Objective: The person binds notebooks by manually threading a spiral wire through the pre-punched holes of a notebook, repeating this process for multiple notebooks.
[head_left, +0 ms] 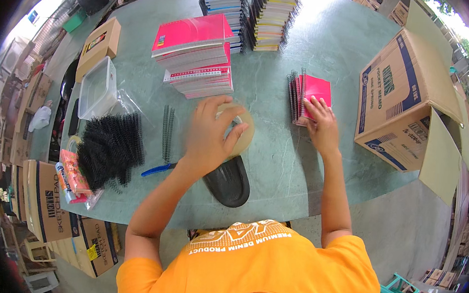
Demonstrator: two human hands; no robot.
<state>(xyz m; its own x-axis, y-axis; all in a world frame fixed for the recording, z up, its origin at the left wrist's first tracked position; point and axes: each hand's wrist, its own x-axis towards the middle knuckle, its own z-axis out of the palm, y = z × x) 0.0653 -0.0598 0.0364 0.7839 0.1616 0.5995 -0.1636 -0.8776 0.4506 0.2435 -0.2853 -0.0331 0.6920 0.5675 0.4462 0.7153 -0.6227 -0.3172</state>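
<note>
My left hand (210,136) is open, partly blurred, with curved fingers apart above a roll of tape (244,142). Whether it touches the roll I cannot tell. My right hand (322,125) has its fingers over the lower part of a small pink spiral notebook (318,87), gripping it on top of a short pile with black wire coils. Left of the tape lie a few straight black wire coils (167,133), near a large heap of black coils (112,149). Below my left hand are a blue pen-like tool (158,169) and a black curved tray (228,185).
Pink-covered pads (193,36) stand stacked at the back, beside tall piles of spiral notebooks (272,17). An open cardboard box (395,98) occupies the right side. A clear plastic container (98,89) and a brown carton (98,47) sit at the left edge.
</note>
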